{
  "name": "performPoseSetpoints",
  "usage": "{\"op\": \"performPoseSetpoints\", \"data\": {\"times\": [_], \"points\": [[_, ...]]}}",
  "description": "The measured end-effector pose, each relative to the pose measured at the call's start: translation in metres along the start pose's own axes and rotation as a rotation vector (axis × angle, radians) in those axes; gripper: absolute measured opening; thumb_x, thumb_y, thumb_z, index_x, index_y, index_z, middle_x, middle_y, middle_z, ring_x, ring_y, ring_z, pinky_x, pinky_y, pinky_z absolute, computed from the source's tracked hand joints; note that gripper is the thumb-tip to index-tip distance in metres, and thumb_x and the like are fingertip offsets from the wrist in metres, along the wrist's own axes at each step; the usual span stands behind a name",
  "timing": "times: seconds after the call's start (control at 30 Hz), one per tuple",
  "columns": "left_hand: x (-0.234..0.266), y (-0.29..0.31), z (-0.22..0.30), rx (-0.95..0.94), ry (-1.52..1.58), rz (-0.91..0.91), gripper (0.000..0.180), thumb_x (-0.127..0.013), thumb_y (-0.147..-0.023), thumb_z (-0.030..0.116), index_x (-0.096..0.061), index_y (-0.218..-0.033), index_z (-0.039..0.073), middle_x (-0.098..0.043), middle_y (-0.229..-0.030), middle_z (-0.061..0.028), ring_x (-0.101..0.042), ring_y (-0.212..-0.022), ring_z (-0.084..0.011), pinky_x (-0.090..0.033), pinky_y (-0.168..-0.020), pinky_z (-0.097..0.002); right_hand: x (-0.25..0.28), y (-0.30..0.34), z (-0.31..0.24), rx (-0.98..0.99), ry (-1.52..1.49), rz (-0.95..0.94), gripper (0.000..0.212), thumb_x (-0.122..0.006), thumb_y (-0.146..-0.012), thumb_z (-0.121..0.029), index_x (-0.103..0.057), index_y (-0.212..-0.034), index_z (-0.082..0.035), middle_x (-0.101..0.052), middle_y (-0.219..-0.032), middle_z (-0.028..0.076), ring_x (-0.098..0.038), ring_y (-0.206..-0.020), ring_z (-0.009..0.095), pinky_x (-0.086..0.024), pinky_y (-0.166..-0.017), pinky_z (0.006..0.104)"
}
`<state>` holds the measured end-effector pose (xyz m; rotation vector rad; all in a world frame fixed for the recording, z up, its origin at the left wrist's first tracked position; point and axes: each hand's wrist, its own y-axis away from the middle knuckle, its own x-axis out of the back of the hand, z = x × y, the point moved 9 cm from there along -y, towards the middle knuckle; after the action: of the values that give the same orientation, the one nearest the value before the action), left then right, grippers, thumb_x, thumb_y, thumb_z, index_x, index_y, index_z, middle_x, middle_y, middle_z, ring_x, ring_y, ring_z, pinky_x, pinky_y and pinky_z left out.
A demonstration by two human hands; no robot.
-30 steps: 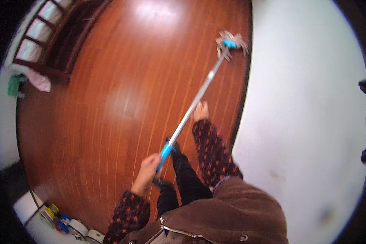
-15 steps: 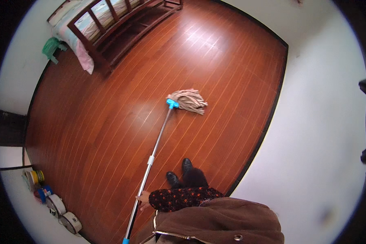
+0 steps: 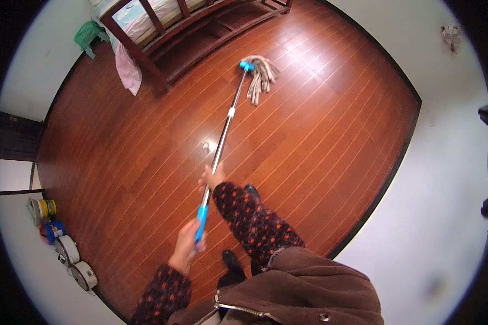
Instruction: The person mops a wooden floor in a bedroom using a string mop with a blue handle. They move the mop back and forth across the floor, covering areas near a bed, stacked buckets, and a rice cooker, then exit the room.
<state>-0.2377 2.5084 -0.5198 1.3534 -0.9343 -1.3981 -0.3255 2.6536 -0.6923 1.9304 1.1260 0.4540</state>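
Observation:
Both hands are on a mop (image 3: 226,127) with a silver pole, a blue grip and a blue clamp. Low on the pole's near end, my left hand (image 3: 186,245) is closed round the blue grip. Farther up, my right hand (image 3: 212,176) is wrapped about the metal pole, some of its fingers slightly blurred. The mop's beige and pinkish strands (image 3: 262,78) lie on the floor ahead, swept toward the right of the clamp. Dark patterned sleeves cover both forearms.
Reddish-brown wood floor (image 3: 162,141) spreads all round. A dark wooden bed frame (image 3: 146,62) with hanging pink cloth stands far left, a green stool (image 3: 88,37) beside it. Along the left wall sit tubs and a blue bucket (image 3: 53,232). A white wall (image 3: 417,216) bounds the right.
The mop head has moved away from me, toward the bed, and its strands now trail nearer. My left hand has come into view on the blue grip. The view has shifted.

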Motion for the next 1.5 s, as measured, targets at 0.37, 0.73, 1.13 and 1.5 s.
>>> {"op": "performPoseSetpoints", "data": {"times": [0.37, 0.73, 1.13, 1.5], "points": [[-0.081, -0.165, 0.195, -0.260, 0.155, 0.091, 0.029, -0.056, -0.095, 0.035, -0.058, -0.113, 0.012, -0.051, -0.061, -0.0001, -0.036, -0.039, -0.0060, -0.026, -0.034, -0.0214, -0.026, -0.158, -0.156, 0.239, 0.524, -0.028, 0.041, -0.059, -0.084, -0.012, -0.030, -0.110, 0.001, -0.056, -0.074, 0.019, -0.062, -0.059, 0.030, -0.051, -0.046, 0.0422], [0.075, 0.103, 0.018, -0.163, -0.075, 0.477, 0.038, -0.052, -0.096, 0.025, -0.054, -0.127, 0.003, -0.053, -0.067, -0.0011, -0.047, -0.047, -0.0084, -0.034, -0.039, -0.0215, -0.109, 0.150, 0.021, -0.267, 0.177, -0.433, 0.046, -0.063, -0.081, -0.014, -0.035, -0.115, -0.001, -0.052, -0.081, 0.012, -0.058, -0.062, 0.025, -0.053, -0.052, 0.0385], [0.060, 0.090, 0.092, -0.175, -0.772, 0.320, 0.033, -0.050, -0.098, 0.026, -0.059, -0.118, 0.001, -0.050, -0.059, -0.0006, -0.047, -0.043, -0.0090, -0.036, -0.039, -0.0248, -0.012, -0.038, -0.038, -0.329, -0.556, -0.007, 0.009, -0.052, -0.093, -0.010, -0.049, -0.086, -0.005, -0.052, -0.066, 0.006, -0.056, -0.053, 0.019, -0.053, -0.044, 0.0372], [-0.307, -0.237, 0.149, -0.527, -0.876, -0.259, 0.025, -0.054, -0.093, 0.022, -0.060, -0.086, -0.001, -0.052, -0.060, -0.0028, -0.049, -0.054, -0.0097, -0.038, -0.049, -0.0306, 0.290, -0.144, -0.194, 0.105, -0.380, 0.533, 0.017, -0.054, -0.092, -0.013, -0.045, -0.082, -0.003, -0.053, -0.068, 0.006, -0.054, -0.053, 0.016, -0.050, -0.042, 0.0337]]}}
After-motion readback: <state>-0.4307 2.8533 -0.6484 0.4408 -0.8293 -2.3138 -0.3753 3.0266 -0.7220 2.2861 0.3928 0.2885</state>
